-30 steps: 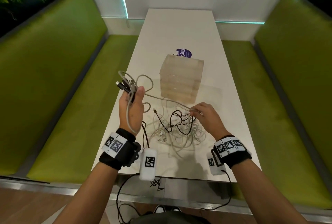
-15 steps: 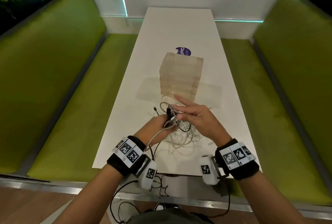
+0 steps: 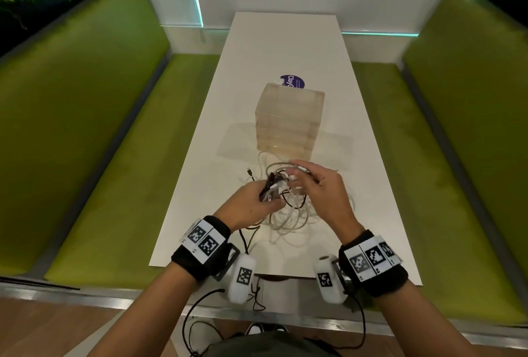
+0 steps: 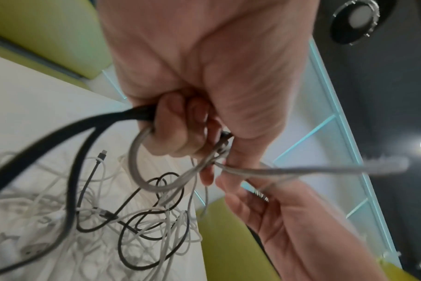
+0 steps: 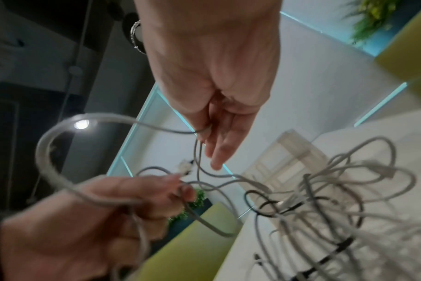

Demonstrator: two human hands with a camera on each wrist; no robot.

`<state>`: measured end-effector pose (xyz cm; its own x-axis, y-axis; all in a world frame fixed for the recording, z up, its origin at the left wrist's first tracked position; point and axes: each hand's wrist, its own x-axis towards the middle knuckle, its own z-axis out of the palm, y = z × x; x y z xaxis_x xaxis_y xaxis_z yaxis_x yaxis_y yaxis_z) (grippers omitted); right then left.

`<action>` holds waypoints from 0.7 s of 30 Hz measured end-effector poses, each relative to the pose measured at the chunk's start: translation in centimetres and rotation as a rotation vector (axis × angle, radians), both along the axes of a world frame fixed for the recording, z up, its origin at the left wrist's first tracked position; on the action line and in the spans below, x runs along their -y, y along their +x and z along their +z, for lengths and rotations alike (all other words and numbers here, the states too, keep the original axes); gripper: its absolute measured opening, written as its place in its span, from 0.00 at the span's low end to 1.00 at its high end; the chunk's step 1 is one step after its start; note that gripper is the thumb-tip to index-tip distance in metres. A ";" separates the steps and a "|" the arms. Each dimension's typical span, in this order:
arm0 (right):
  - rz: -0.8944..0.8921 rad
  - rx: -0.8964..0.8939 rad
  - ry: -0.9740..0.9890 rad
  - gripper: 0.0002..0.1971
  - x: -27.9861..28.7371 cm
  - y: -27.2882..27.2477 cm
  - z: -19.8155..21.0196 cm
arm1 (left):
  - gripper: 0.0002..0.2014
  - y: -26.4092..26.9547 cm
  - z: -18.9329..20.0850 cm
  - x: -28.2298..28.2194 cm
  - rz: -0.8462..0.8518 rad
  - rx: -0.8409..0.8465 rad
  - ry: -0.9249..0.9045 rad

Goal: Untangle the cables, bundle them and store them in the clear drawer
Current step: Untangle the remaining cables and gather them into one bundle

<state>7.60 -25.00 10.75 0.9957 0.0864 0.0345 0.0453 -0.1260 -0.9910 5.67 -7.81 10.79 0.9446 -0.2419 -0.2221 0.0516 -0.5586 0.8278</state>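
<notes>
Both hands (image 3: 288, 190) still close together over cables (image 3: 288, 219), barely shifted.

Bare forearms — black wristbands (image 3: 200, 251) with checkered tags, white camera pods (image 3: 242, 278) trailing black wires.

purple sticker (image 3: 294, 82) — "Clay", partly hidden

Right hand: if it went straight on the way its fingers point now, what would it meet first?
Probably the left hand and the cable ends in its grip. The right hand points its fingers leftward at them, just short of touching, above the cable tangle. Depth is unclear, so it might pass just above.
</notes>
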 end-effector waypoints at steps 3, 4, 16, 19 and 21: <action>-0.027 0.045 -0.145 0.11 1.1 0.0 -0.8 | 0.10 -0.2 0.1 -1.0 0.070 -0.029 -0.157; 0.012 0.050 -0.195 0.11 1.1 -0.1 -0.8 | 0.08 -0.2 0.3 -1.1 0.072 -0.047 -0.207; 0.208 0.059 -0.142 0.14 -1.1 -0.8 -1.5 | 0.12 -1.1 0.6 -0.6 0.132 0.034 -0.429; 0.292 -0.044 -0.075 0.13 -1.4 -1.0 -1.7 | 0.13 -0.9 1.0 0.2 0.155 0.071 -0.456; 0.349 -0.121 0.013 0.10 -1.8 -1.6 -1.6 | 0.23 -0.5 0.6 0.5 0.195 0.120 -0.454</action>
<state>6.04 -23.19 9.12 0.9034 0.4217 -0.0782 -0.0340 -0.1114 -0.9932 5.18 -8.31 11.36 0.9942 -0.1053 -0.0223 0.0085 -0.1301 0.9915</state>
